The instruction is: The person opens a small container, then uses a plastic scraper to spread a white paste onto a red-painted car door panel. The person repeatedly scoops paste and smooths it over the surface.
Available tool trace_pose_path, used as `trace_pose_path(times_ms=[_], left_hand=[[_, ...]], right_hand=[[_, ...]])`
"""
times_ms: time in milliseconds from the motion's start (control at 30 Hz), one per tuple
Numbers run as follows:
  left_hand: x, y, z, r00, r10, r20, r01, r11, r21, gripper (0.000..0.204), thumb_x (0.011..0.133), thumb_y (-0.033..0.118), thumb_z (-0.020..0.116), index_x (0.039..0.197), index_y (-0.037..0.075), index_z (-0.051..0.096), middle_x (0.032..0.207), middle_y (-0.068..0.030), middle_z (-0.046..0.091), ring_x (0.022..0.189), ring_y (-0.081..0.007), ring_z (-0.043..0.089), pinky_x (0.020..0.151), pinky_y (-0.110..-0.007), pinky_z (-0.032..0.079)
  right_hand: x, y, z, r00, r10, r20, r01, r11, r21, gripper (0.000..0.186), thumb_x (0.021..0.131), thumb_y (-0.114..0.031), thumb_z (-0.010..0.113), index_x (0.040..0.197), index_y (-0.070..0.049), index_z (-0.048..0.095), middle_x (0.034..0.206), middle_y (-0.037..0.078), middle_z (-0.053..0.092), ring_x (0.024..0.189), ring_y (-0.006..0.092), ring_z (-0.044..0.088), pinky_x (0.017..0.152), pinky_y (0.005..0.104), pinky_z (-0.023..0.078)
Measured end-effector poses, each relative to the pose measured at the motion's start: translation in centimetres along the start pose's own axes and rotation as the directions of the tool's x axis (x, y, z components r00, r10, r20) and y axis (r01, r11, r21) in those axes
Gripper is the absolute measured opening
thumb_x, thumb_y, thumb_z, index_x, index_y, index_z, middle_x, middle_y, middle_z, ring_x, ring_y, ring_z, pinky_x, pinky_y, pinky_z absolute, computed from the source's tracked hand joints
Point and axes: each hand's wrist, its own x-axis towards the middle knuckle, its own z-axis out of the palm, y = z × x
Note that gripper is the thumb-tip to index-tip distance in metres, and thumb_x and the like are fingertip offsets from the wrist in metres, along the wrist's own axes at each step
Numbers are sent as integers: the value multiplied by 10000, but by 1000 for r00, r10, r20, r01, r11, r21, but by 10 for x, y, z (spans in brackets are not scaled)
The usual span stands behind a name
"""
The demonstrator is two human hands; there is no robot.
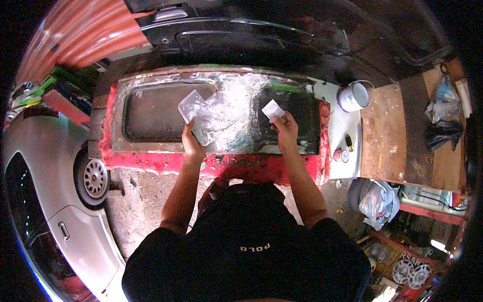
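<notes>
My left hand (193,145) is closed on a pale, see-through flat sheet (192,104), gripping its lower edge with the thumb up. In my right hand (286,132) a small white square spreader (272,108) is pinched between thumb and fingers, tilted up to the left. Both hands are held over a vehicle body panel (236,100) lying flat ahead of me. A white, smeared coating covers its middle, with green and grey patches. A brown recess (156,113) lies on its left and a dark recess (302,126) on its right.
Red padding (146,163) edges the support under the panel. A white bucket (353,96) and a small dark bottle (349,143) stand to the right. A silver car (75,241) is close on the left. Beyond the panel is a black vehicle (241,40). Plastic bags (377,201) lie lower right.
</notes>
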Motion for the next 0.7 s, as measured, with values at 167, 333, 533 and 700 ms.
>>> trace_pose_path(times_ms=[167, 333, 533, 700], left_hand=[[3, 10, -42, 999, 26, -41, -25, 999, 25, 424, 916, 261, 450, 1247, -4, 455, 1156, -143, 571, 1062, -293, 569, 926, -426, 450], [11, 15, -67, 997, 43, -70, -41, 999, 35, 440, 909, 265, 468, 1268, 12, 443, 1190, -146, 552, 1094, -310, 550, 946, -448, 437], [8, 35, -90, 994, 24, -106, -20, 999, 33, 456, 906, 267, 478, 1282, 15, 427, 1219, -134, 534, 1111, -311, 539, 954, -450, 433], [7, 44, -104, 992, 50, -114, -41, 996, 81, 479, 893, 290, 508, 1281, 20, 431, 1210, -128, 537, 1110, -305, 537, 942, -445, 436]], right_hand=[[29, 45, 20, 940, -290, 178, 337, 715, -613, 225, 840, -135, 658, 1036, -26, 642, 873, 151, 667, 714, 237, 634, 635, 331, 492], [58, 48, 55, 878, -311, 363, 440, 230, -868, 241, 815, -110, 632, 1053, -80, 660, 801, 171, 642, 734, 342, 599, 657, 421, 497], [73, 71, 67, 767, -394, 507, 565, 40, -824, 268, 773, -78, 637, 1036, -118, 660, 775, 110, 642, 756, 295, 595, 661, 402, 507], [83, 70, 93, 772, -360, 523, 575, 45, -817, 255, 757, -73, 637, 1006, -114, 668, 788, 80, 652, 752, 257, 593, 656, 387, 509]])
